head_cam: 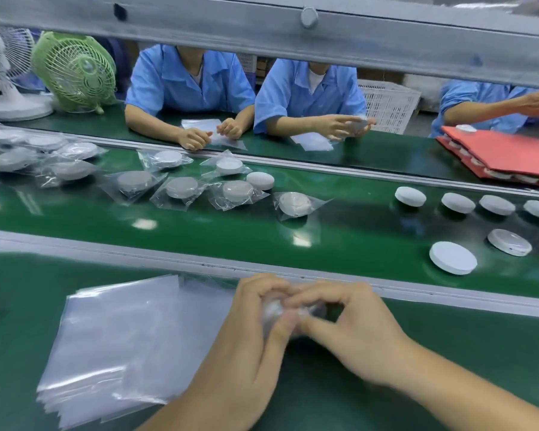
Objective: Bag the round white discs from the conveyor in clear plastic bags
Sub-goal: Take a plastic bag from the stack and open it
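Observation:
My left hand (pixel 249 331) and my right hand (pixel 352 331) meet over the near green ledge and together grip a white disc in a clear bag (pixel 273 309), mostly hidden by the fingers. A stack of clear plastic bags (pixel 125 343) lies flat to the left of my hands. On the green conveyor (pixel 199 231), several bare white discs sit at the right, the nearest one (pixel 452 258) close to the near rail. Several bagged discs lie at the left and middle, one of them (pixel 294 204) closest to the centre.
Three people in blue shirts work at the far side; one (pixel 339 126) holds a disc. A green fan (pixel 75 70) and a white fan (pixel 3 73) stand far left. Red trays (pixel 504 154) lie far right. A grey beam (pixel 293 35) crosses overhead. A metal rail (pixel 168 259) edges the belt.

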A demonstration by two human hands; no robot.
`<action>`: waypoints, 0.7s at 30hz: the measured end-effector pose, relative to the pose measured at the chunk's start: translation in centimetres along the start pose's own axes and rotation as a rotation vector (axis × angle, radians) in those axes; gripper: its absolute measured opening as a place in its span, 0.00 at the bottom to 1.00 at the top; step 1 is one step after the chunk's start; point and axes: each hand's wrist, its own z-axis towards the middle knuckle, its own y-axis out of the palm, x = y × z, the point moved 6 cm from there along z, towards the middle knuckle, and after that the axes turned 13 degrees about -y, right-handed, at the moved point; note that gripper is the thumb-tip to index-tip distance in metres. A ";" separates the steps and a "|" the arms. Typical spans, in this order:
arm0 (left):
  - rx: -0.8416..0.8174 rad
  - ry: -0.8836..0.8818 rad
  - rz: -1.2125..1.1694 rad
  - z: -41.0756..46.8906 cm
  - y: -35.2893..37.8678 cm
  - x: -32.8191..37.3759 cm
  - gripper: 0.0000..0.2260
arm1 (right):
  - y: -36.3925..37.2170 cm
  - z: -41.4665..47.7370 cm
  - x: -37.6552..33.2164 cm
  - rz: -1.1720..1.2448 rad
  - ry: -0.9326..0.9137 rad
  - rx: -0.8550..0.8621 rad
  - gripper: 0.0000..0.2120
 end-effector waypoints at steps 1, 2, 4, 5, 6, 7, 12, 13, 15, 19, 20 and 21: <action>0.030 0.020 0.071 -0.1 -0.1 -0.1 0.15 | -0.8 1.0 0.4 -0.003 0.021 0.023 0.12; 0.090 0.048 0.188 0.0 -0.6 -0.1 0.16 | -1.9 2.0 1.1 -0.015 0.039 0.064 0.12; 0.188 0.110 0.543 0.6 -1.8 0.0 0.15 | -5.0 4.5 3.1 -0.083 0.057 0.217 0.12; 0.177 0.116 0.762 1.0 -2.0 -0.1 0.14 | -6.8 5.8 4.5 -0.143 0.074 0.310 0.12; 0.118 0.090 0.948 1.4 -1.9 -0.5 0.14 | -8.5 7.0 5.9 -0.222 0.106 0.395 0.12; 0.026 0.043 1.053 1.7 -1.7 -1.2 0.15 | -10.0 8.0 7.5 -0.317 0.151 0.454 0.14; -0.206 0.036 1.079 1.6 -0.3 -3.0 0.15 | -10.3 11.5 15.8 -0.430 0.475 0.153 0.17; -0.205 0.066 1.093 1.7 -0.3 -3.1 0.12 | -10.0 11.8 16.1 -0.390 0.469 0.113 0.15; -0.161 0.120 1.058 1.6 -0.5 -2.9 0.05 | -10.6 11.7 15.2 -0.359 0.411 0.180 0.14; -0.114 0.141 1.034 1.2 -0.5 -2.9 0.05 | -15.7 5.2 15.0 -1.200 0.569 0.102 0.30; -0.091 0.114 0.995 1.3 -0.9 -2.9 0.06 | -17.0 2.3 16.2 -1.251 0.686 0.010 0.34; -0.068 0.083 0.947 1.4 -1.3 -2.9 0.05 | -18.4 -0.7 17.6 -1.204 0.793 -0.040 0.36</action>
